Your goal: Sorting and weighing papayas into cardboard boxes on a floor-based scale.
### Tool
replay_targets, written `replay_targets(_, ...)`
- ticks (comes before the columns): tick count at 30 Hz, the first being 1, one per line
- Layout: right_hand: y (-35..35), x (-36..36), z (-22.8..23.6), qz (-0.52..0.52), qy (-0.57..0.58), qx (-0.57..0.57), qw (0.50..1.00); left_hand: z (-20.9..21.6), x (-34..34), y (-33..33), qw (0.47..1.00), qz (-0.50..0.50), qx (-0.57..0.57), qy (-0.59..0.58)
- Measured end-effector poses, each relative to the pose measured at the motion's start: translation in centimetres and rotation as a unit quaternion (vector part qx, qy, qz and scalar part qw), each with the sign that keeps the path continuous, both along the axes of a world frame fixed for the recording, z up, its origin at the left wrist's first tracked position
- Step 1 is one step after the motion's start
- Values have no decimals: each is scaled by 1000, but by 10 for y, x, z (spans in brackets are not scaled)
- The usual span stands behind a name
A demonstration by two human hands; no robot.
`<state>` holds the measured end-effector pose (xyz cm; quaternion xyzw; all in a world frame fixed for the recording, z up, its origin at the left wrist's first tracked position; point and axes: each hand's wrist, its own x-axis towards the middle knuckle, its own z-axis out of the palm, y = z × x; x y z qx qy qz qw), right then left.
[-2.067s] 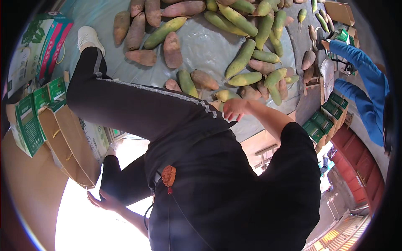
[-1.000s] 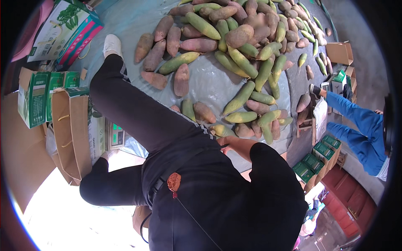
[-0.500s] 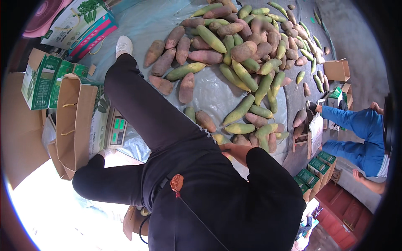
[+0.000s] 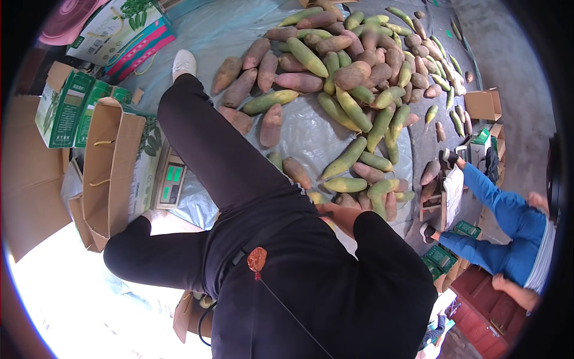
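Note:
My right hand [image 4: 336, 215] reaches down past my hip at the pile's near edge. My black-clad body hides its fingers, so what they hold, if anything, is not visible. Beside that hand lie green radishes [image 4: 378, 197] and reddish-brown radishes [image 4: 345, 201]. Farther up spreads a big heap of the same long green and reddish radishes [image 4: 353, 75] on plastic sheeting [image 4: 302, 122]. My left hand does not show in the picture.
An upright open carton [image 4: 110, 167] stands on a digital scale [image 4: 171, 183] left of my legs. Green-and-white printed boxes [image 4: 63, 110] are behind it. At right, a person in blue trousers [image 4: 496, 197] is near a small wooden stool [image 4: 443, 194] and green-topped boxes [image 4: 441, 258].
The other person at right has shifted, with legs and one hand placed differently. My view has moved slightly; my right arm stays in nearly the same place.

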<state>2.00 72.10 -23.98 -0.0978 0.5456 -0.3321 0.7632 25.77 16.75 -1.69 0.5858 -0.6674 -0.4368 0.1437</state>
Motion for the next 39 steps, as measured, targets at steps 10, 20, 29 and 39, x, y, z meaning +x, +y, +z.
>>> replay_targets(10, -14, -16, -9, 66, 69, -3, 995, 12, 9, -17, 999, -10, 46, -5)
replay_targets(20, -20, -4, -23, 108, 109, 7, 988, 68, -69, -12, 993, -57, -74, -66)
replay_targets(29, -14, -51, -2, -79, 300, 183, 933, 112, -208, 8, 922, -260, -285, -28)
replay_targets(39, -17, -97, -18, -278, 321, 302, 853, 71, -302, 23, 818, -436, -375, -28)
